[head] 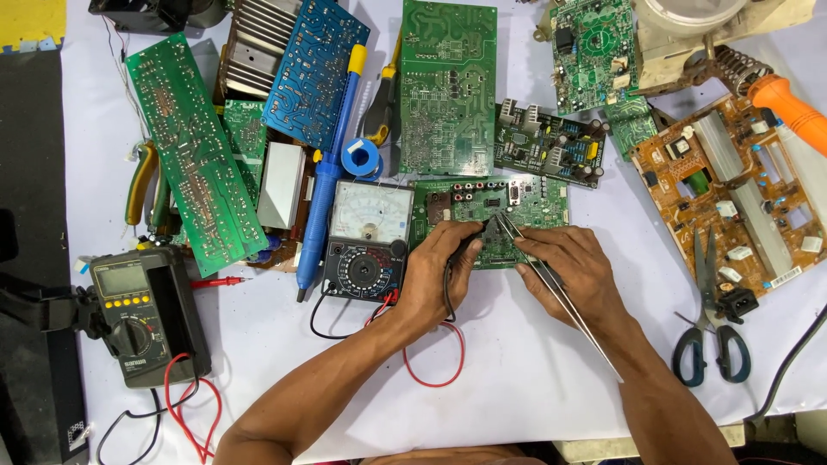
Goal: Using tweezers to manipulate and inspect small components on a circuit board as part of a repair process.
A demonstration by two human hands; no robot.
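A small green circuit board [482, 200] lies flat at the table's middle. My left hand [435, 275] rests at its near edge and pinches a thin black probe [469, 245] whose tip touches the board; its black and red leads loop down toward me. My right hand [573, 271] lies on the board's right part and grips long metal tweezers [551, 284], their tips meeting the board close to the probe tip. An analog meter [369, 239] with a white dial stands just left of my left hand.
Several more circuit boards cover the table's far side: long green boards [194, 155], a blue one [314, 69], an orange-brown one [732, 189]. A blue desoldering pump [332, 172], digital multimeter [142, 314], scissors [711, 319], pliers [142, 181] and an orange-handled soldering iron [788, 103] lie around.
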